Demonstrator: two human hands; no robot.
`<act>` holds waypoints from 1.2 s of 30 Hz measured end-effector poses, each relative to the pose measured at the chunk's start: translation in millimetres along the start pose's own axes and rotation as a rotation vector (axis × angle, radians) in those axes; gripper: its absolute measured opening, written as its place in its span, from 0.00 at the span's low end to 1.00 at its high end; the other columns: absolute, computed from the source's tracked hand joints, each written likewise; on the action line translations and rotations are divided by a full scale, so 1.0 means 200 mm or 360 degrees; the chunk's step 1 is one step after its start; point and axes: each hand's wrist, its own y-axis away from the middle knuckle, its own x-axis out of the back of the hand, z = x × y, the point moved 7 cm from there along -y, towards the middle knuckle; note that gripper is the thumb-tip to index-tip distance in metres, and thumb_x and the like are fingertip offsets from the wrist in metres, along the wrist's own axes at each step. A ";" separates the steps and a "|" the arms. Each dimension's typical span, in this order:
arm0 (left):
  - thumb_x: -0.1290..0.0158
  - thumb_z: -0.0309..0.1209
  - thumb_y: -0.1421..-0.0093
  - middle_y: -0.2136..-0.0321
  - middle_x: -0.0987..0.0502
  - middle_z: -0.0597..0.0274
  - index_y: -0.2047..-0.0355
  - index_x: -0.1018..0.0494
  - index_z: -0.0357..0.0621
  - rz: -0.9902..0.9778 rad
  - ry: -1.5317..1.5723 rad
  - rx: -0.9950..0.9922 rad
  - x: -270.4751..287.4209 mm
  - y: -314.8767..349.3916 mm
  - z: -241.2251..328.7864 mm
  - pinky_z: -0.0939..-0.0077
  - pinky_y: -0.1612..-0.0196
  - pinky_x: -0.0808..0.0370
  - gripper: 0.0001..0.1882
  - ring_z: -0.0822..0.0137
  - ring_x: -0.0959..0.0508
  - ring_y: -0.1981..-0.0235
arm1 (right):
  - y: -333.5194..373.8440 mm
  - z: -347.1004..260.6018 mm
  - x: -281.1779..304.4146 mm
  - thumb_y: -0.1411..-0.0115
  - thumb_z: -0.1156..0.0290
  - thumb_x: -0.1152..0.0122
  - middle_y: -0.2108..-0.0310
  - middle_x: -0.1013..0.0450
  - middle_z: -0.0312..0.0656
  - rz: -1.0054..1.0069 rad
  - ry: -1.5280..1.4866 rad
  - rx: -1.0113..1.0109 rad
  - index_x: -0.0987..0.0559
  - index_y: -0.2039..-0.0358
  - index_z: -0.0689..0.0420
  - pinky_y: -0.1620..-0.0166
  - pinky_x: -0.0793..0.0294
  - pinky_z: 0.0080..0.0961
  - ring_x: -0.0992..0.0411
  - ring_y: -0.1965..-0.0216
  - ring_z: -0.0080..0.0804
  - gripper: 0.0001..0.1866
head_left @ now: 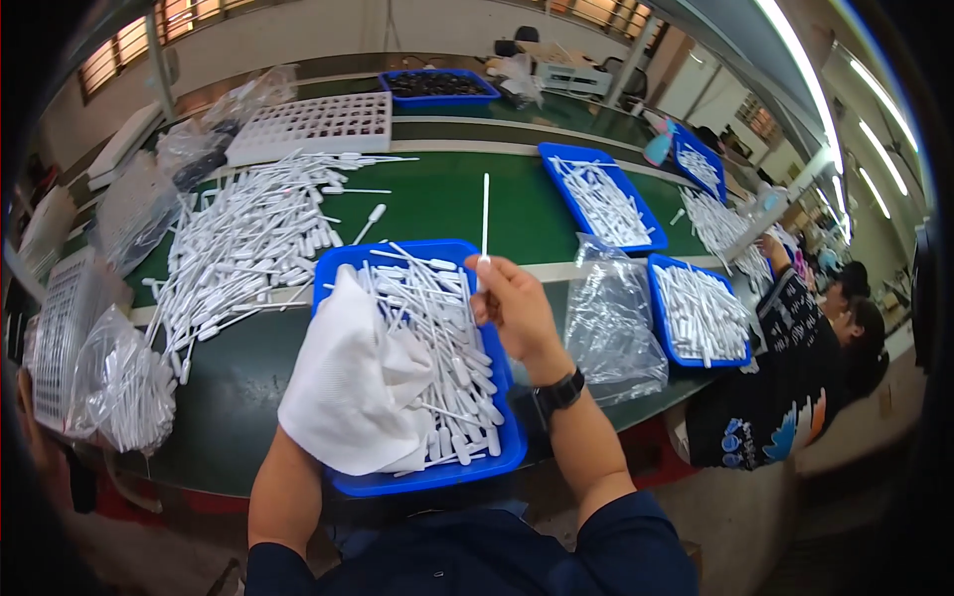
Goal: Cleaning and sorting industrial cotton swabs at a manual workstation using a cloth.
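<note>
My right hand (517, 306) pinches a thin white plastic stick (486, 214) by its lower end, so that it stands upright above the tray. A white cloth (348, 387) covers my left hand, hiding its fingers; only the left forearm (286, 492) shows below it. Under both hands is a blue tray (512, 437) heaped with white plastic sticks (452, 348) that have a thicker, rounded end. The cloth lies over the left part of this tray. A dark watch sits on my right wrist.
A big loose pile of sticks (243, 243) spreads on the green table at left, near a bagged bundle (129, 392). A white rack (313, 129) stands behind. Right are a clear bag (613, 328) and filled blue trays (653, 238). Another person (795, 387) works at far right.
</note>
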 end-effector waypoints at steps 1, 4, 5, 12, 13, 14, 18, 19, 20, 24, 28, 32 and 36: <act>0.36 0.24 0.53 0.72 0.32 0.59 0.61 0.39 0.41 -0.0014 -0.0256 -0.0089 -0.01 0.03 0.07 0.71 0.66 0.27 0.24 0.66 0.27 0.71 | -0.05 -0.02 0.07 0.32 0.63 0.40 0.79 0.29 0.32 0.0087 0.0004 -0.0006 0.19 0.58 0.60 0.75 0.33 0.17 0.30 0.79 0.19 0.13; 0.36 0.23 0.52 0.70 0.30 0.60 0.63 0.38 0.41 0.0013 -0.0719 -0.0248 0.07 0.10 0.16 0.71 0.66 0.26 0.22 0.67 0.26 0.71 | -0.28 -0.22 0.24 0.34 0.61 0.38 0.83 0.29 0.33 0.0278 0.0698 0.0122 0.18 0.60 0.59 0.79 0.34 0.18 0.32 0.83 0.19 0.13; 0.36 0.23 0.52 0.69 0.29 0.60 0.64 0.37 0.41 -0.0043 -0.0877 -0.0331 0.05 0.08 0.16 0.70 0.65 0.25 0.20 0.67 0.26 0.70 | -0.36 -0.30 0.41 0.35 0.61 0.37 0.83 0.29 0.34 0.0334 0.1003 0.0227 0.18 0.60 0.60 0.79 0.34 0.18 0.31 0.84 0.21 0.14; 0.35 0.24 0.55 0.69 0.25 0.56 0.73 0.35 0.39 -0.0369 -0.0124 -0.0269 0.04 0.03 0.00 0.71 0.62 0.27 0.17 0.66 0.24 0.67 | -0.81 -0.65 1.42 0.44 0.64 0.36 0.60 0.20 0.57 0.0777 0.2226 0.0841 0.18 0.55 0.61 0.52 0.22 0.42 0.21 0.58 0.55 0.18; 0.34 0.25 0.56 0.69 0.25 0.55 0.73 0.34 0.38 -0.0300 0.0016 -0.0043 0.09 0.01 -0.08 0.72 0.61 0.27 0.17 0.66 0.23 0.65 | -0.86 -0.57 1.18 0.42 0.65 0.37 0.61 0.20 0.56 0.0610 0.2386 0.1014 0.18 0.55 0.60 0.54 0.22 0.41 0.21 0.59 0.54 0.17; 0.34 0.26 0.56 0.68 0.24 0.54 0.73 0.33 0.37 -0.0238 0.0168 0.0176 0.14 -0.01 -0.15 0.73 0.61 0.27 0.17 0.66 0.23 0.64 | -0.89 -0.49 0.93 0.41 0.66 0.37 0.61 0.20 0.56 0.0448 0.2536 0.1196 0.18 0.54 0.59 0.56 0.22 0.40 0.21 0.61 0.53 0.16; 0.35 0.28 0.58 0.69 0.24 0.54 0.74 0.32 0.38 -0.0258 -0.0019 0.0046 0.19 -0.01 -0.16 0.71 0.61 0.28 0.17 0.63 0.24 0.64 | -1.00 -0.22 -0.05 0.42 0.70 0.39 0.59 0.21 0.54 -0.0475 0.2456 0.1153 0.19 0.51 0.55 0.50 0.24 0.44 0.24 0.55 0.57 0.17; 0.35 0.28 0.59 0.69 0.24 0.54 0.75 0.32 0.38 -0.0303 -0.0079 0.0016 0.18 -0.01 -0.18 0.71 0.61 0.28 0.16 0.63 0.24 0.65 | -0.99 -0.14 -0.23 0.42 0.72 0.40 0.59 0.21 0.54 -0.0694 0.2446 0.1278 0.20 0.51 0.55 0.51 0.24 0.46 0.24 0.56 0.56 0.18; 0.35 0.29 0.59 0.69 0.24 0.54 0.75 0.32 0.38 -0.0343 -0.0142 -0.0012 0.18 -0.01 -0.20 0.70 0.61 0.28 0.16 0.62 0.24 0.65 | -1.00 -0.07 -0.39 0.43 0.74 0.41 0.60 0.21 0.55 -0.0780 0.2484 0.1304 0.19 0.53 0.56 0.51 0.23 0.46 0.23 0.56 0.57 0.17; 0.35 0.30 0.61 0.71 0.24 0.53 0.77 0.31 0.39 -0.0437 -0.0399 -0.0126 0.15 -0.12 -0.18 0.68 0.62 0.29 0.16 0.59 0.25 0.66 | -1.11 0.20 -0.68 0.45 0.75 0.42 0.62 0.21 0.55 -0.1160 0.2817 0.1196 0.19 0.54 0.57 0.53 0.23 0.47 0.24 0.58 0.57 0.17; 0.36 0.32 0.63 0.72 0.23 0.53 0.78 0.29 0.39 -0.0512 -0.0650 -0.0246 0.19 -0.06 -0.26 0.66 0.62 0.30 0.15 0.56 0.26 0.66 | -1.16 0.23 -0.74 0.42 0.73 0.43 0.62 0.22 0.54 -0.1291 0.3033 0.1007 0.20 0.53 0.59 0.56 0.22 0.43 0.23 0.60 0.52 0.16; 0.36 0.34 0.66 0.73 0.23 0.53 0.80 0.28 0.40 -0.0700 -0.0877 -0.0333 0.19 -0.08 -0.35 0.64 0.62 0.31 0.15 0.53 0.27 0.67 | -1.04 0.08 -0.63 0.37 0.72 0.43 0.66 0.22 0.49 -0.0974 0.2257 0.0534 0.21 0.53 0.62 0.59 0.20 0.37 0.21 0.63 0.41 0.14; 0.36 0.34 0.67 0.73 0.23 0.53 0.80 0.27 0.40 -0.0702 -0.0945 -0.1014 0.04 -0.07 -0.08 0.63 0.63 0.32 0.15 0.52 0.28 0.67 | -0.83 -0.05 -0.33 0.33 0.70 0.45 0.67 0.22 0.43 -0.0654 0.0819 0.0080 0.21 0.54 0.65 0.60 0.20 0.31 0.22 0.64 0.32 0.13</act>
